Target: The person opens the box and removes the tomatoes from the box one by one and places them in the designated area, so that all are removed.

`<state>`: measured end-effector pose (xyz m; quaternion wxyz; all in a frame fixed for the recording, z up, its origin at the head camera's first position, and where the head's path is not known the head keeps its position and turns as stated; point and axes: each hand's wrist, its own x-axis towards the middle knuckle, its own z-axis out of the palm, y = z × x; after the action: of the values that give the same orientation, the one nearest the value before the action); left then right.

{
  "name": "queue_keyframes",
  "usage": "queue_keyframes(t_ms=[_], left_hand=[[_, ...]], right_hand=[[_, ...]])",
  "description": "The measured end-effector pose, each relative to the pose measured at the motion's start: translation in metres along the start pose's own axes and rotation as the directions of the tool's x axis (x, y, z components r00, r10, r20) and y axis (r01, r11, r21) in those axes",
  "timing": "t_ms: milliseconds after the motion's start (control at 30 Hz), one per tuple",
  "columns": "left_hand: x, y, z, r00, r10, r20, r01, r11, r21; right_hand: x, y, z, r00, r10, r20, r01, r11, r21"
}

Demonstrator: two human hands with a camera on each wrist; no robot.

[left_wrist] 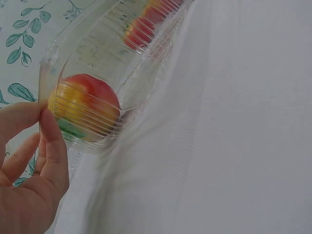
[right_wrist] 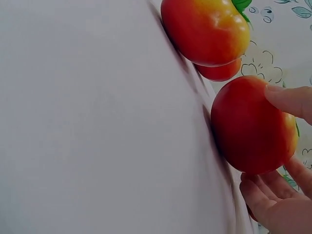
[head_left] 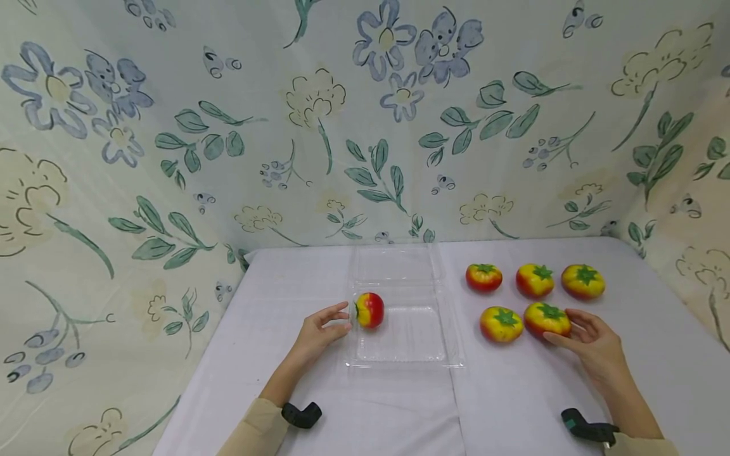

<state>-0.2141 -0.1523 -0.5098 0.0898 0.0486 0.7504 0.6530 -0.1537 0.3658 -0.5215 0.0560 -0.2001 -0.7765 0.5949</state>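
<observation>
A clear plastic clamshell box (head_left: 399, 366) lies opened out on the white table. One red-and-yellow fruit with a green leafy cap (head_left: 371, 310) sits on its side in the box's near half, at the left. My left hand (head_left: 320, 332) pinches the box's left rim between thumb and forefinger, as the left wrist view shows. At the right, my right hand (head_left: 599, 348) holds a similar fruit (head_left: 546, 318), thumb on the near side and fingers around the far side. In the right wrist view, this fruit's red underside (right_wrist: 251, 126) faces the camera, close to the tabletop.
Beside the held fruit is another fruit (head_left: 501, 325). Behind them stand a left fruit (head_left: 484, 278), a middle fruit (head_left: 535, 281) and a right fruit (head_left: 583, 282). A flowered cloth (head_left: 319, 183) hangs behind the white-covered table (head_left: 296, 278).
</observation>
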Motion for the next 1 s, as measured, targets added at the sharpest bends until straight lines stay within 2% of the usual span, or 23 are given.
queue_keyframes(t_ms=[233, 367, 500, 633, 867, 1000], left_hand=[[0.0, 0.0, 0.0, 1.0, 0.002, 0.001, -0.002, 1.0, -0.003], [0.0, 0.001, 0.0, 1.0, 0.003, 0.001, -0.003, 1.0, -0.009], [-0.001, 0.002, 0.001, 1.0, 0.001, -0.001, -0.001, 1.0, -0.012], [0.0, 0.0, 0.0, 1.0, -0.005, -0.004, 0.005, 1.0, -0.011], [0.0, -0.001, -0.001, 1.0, -0.011, -0.005, 0.011, 1.0, -0.006], [0.0, 0.0, -0.001, 1.0, -0.009, -0.008, 0.009, 1.0, 0.012]], right_hand=[[0.001, -0.003, -0.002, 0.999, -0.044, -0.004, 0.044, 0.994, 0.104], [-0.001, -0.012, -0.003, 0.996, -0.088, -0.009, 0.088, 0.995, 0.036], [-0.004, -0.024, -0.001, 0.996, -0.078, -0.038, 0.075, 0.994, -0.073], [-0.005, -0.036, 0.003, 0.996, -0.061, -0.066, 0.057, 0.997, -0.061], [-0.008, -0.05, 0.014, 0.992, -0.107, -0.07, 0.104, 0.993, -0.054], [-0.011, -0.057, 0.021, 0.99, -0.118, -0.072, 0.111, 0.99, -0.09]])
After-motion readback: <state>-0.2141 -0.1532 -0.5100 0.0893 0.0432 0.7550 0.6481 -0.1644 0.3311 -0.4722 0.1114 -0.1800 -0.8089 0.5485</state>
